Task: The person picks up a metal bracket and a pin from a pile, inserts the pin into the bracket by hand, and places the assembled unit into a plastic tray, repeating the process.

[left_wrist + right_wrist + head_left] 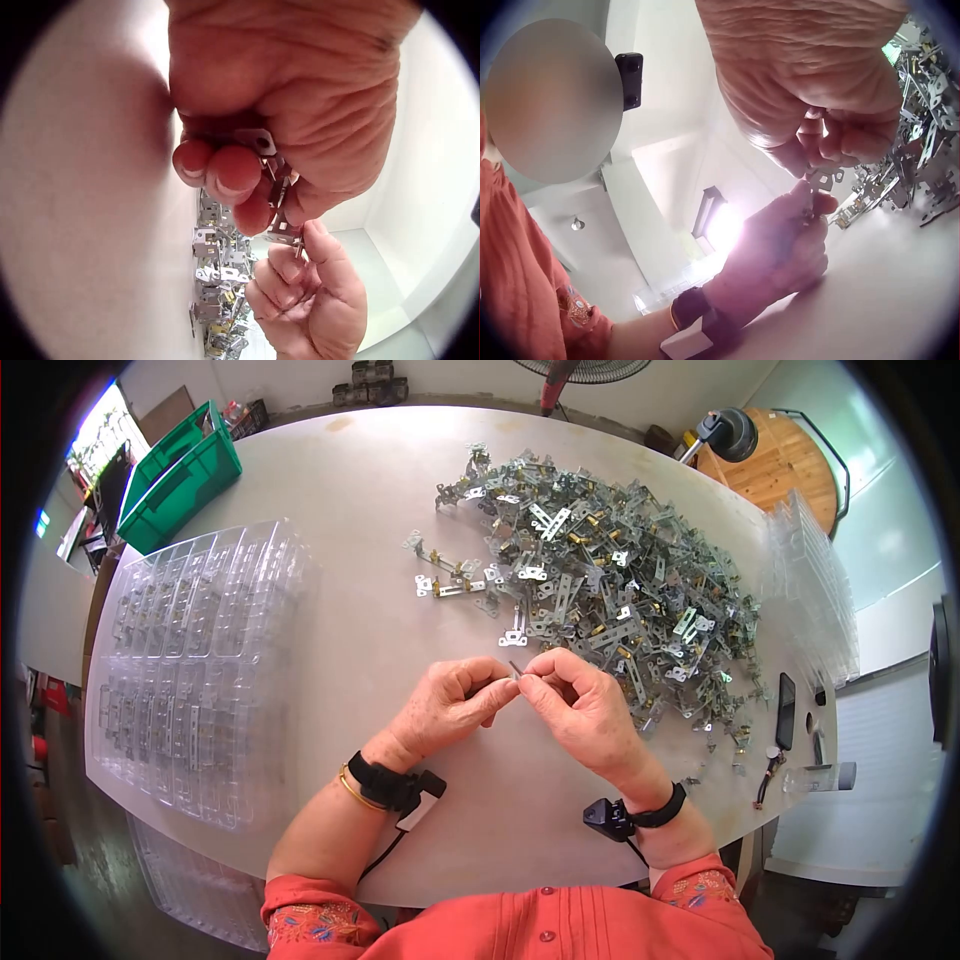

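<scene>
My left hand (455,700) and right hand (580,710) meet at the fingertips over the table, just in front of the pile of metal brackets (620,580). Curled left fingers hold a small metal bracket with punched holes (281,231), mostly hidden by the hand. A flat metal tab with a round hole (259,141) shows between the left palm and fingers. At the bracket's far end, the right thumb and fingers pinch a thin metal pin (300,249). From the right wrist, the bracket's holed end (826,178) shows between both hands.
Clear plastic trays (190,680) filled with brackets stand at the left, and a green crate (180,480) behind them. Stacked clear trays (810,585) are at the right edge, with a phone (786,712) and a clear bottle (820,778) in front.
</scene>
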`<state>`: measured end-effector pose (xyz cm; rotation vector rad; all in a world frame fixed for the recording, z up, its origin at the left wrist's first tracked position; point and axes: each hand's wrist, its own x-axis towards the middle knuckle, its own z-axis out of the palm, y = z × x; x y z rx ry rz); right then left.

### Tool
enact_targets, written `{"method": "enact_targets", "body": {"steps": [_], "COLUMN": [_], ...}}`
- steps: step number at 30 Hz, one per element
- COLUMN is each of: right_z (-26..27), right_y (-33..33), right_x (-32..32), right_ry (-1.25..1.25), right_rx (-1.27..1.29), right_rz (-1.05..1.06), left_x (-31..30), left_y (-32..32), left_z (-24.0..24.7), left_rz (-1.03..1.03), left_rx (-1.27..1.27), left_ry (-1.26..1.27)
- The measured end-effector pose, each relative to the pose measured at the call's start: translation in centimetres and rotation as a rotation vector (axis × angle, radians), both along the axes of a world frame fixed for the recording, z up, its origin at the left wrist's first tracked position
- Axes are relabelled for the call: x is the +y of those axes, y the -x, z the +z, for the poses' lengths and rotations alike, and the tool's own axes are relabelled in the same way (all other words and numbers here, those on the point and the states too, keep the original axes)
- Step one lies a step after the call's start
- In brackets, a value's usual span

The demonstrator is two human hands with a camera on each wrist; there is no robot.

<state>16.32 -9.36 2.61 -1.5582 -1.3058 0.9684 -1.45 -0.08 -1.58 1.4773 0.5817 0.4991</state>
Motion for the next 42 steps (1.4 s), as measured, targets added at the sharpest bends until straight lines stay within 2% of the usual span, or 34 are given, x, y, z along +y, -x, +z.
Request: {"method": "enact_targets", "body": {"steps": [4, 6, 7, 9, 16, 22, 30, 34, 42], "right_z": [-0.9, -0.6, 0.0, 1.5, 0.3, -0.1, 1.0, 1.1, 1.2], "right_y": [0.0, 0.0, 0.1, 0.4, 0.0, 0.1, -0.3, -0.5, -0.3], "right_x": [0.0, 0.1, 0.0, -0.3, -0.4, -0.3, -0.8, -1.1, -1.0], "right_ry": [-0.098, -0.229, -0.229, -0.068, 0.016, 0.009, -0.065, -0.043, 0.065], "right_rx": [0.064, 0.116, 0.116, 0.226, 0.186, 0.148, -0.144, -0.161, -0.012], "right_rz": [-0.054, -0.098, -0.099, -0.171, -0.071, -0.071, -0.089, -0.062, -0.029], "left_x": [-0.3, -0.3, -0.2, 0.2, 0.6, 0.6, 0.4, 0.4, 0.2], "left_y": [-0.3, 0.1, 0.1, 0.1, 0.3, 0.3, 0.3, 0.3, 0.4], "left_z": [-0.5, 0.2, 0.1, -0.1, -0.1, -0.1, 0.0, -0.3, 0.1], "left_rz": [-0.067, -0.038, -0.04, 0.043, 0.081, 0.082, 0.042, 0.036, -0.011], "left_rx": [-0.039, -0.028, -0.028, -0.183, -0.3, -0.293, -0.254, -0.248, -0.182], "left_ry": [-0.024, 0.237, 0.238, 0.373, 0.513, 0.496, 0.386, 0.346, 0.314]}}
